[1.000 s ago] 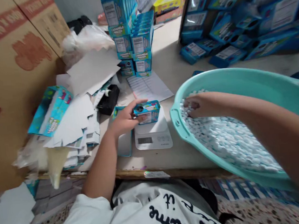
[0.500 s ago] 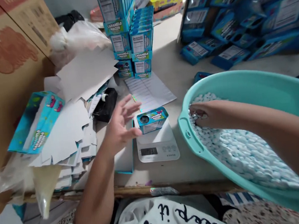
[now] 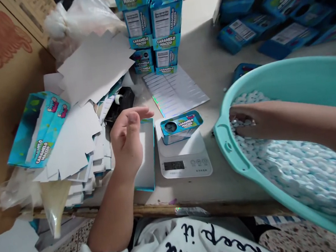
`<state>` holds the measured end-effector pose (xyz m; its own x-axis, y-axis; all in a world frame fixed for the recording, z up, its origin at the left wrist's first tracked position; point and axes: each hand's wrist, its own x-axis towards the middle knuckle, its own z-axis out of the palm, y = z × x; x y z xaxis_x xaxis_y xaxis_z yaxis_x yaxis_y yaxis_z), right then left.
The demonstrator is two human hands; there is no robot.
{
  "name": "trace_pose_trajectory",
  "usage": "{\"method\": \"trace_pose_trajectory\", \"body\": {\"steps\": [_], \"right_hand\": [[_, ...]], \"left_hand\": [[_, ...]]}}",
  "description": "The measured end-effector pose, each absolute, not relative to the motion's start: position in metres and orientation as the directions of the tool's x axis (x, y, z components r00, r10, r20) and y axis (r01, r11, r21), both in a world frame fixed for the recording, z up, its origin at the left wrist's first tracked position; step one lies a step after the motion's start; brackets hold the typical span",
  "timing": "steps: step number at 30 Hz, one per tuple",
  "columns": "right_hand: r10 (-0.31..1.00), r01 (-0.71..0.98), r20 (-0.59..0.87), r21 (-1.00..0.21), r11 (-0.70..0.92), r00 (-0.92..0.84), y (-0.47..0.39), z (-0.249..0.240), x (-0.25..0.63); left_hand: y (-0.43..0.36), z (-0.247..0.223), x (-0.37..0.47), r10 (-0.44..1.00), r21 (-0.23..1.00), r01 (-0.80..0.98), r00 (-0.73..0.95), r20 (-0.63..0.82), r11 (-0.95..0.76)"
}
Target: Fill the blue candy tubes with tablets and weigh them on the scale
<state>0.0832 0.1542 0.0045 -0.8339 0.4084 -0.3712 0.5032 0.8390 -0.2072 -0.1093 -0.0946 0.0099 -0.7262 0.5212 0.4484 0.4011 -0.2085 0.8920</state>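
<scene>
My left hand [image 3: 129, 141] is raised above an open-topped blue carton [image 3: 147, 159], with loosely bent fingers and nothing in them. To its right, a white digital scale [image 3: 186, 167] carries a small blue candy box [image 3: 182, 127] lying on its side. The box has a round dark opening in its printed face, and the scale's display is lit. My right hand [image 3: 244, 120] reaches into a large turquoise tub [image 3: 227, 144]. Its fingers curl around some small wrapped candies [image 3: 305, 168] at the left side of the pile; the fingertips are partly hidden.
Stacked blue candy boxes [image 3: 164, 23] stand at the back, near a sheet of labels [image 3: 176, 89]. More blue boxes [image 3: 284, 35] lie at the back right. Flat cardboard pieces [image 3: 77, 138], a black tape dispenser [image 3: 121, 102] and a large carton [image 3: 9, 78] occupy the left.
My left hand has drawn back from the candy box, its fingers more bent. My right hand stays in the tub, now with candies showing at its fingers. The camera view has shifted.
</scene>
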Motion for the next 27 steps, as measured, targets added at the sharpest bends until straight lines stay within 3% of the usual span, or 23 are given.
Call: {"method": "trace_pose_trajectory", "body": {"steps": [8, 12, 14, 22, 27], "right_hand": [[0.391, 0.542, -0.472, -0.24, 0.805, -0.79, 0.15, 0.017, 0.079], [0.383, 0.528, -0.463, -0.236, 0.816, -0.799, 0.152, 0.014, 0.079], [0.396, 0.534, -0.46, -0.219, 0.817, -0.795, 0.153, 0.013, 0.079], [0.416, 0.54, -0.453, -0.185, 0.821, -0.789, 0.15, 0.013, 0.078], [0.447, 0.57, -0.469, -0.158, 0.806, -0.762, 0.15, 0.006, 0.075]], "left_hand": [[-0.099, 0.012, -0.105, 0.596, 0.84, 0.515, -0.626, 0.503, -0.168], [-0.1, 0.008, -0.104, 0.823, 0.814, 0.58, -0.455, 0.339, -0.015], [-0.099, 0.004, -0.102, 0.85, 0.78, 0.625, -0.426, 0.311, 0.028], [-0.099, 0.0, -0.098, 0.615, 0.751, 0.649, -0.544, 0.571, -0.123], [-0.098, -0.001, -0.097, 0.572, 0.732, 0.666, -0.546, 0.612, -0.148]]}}
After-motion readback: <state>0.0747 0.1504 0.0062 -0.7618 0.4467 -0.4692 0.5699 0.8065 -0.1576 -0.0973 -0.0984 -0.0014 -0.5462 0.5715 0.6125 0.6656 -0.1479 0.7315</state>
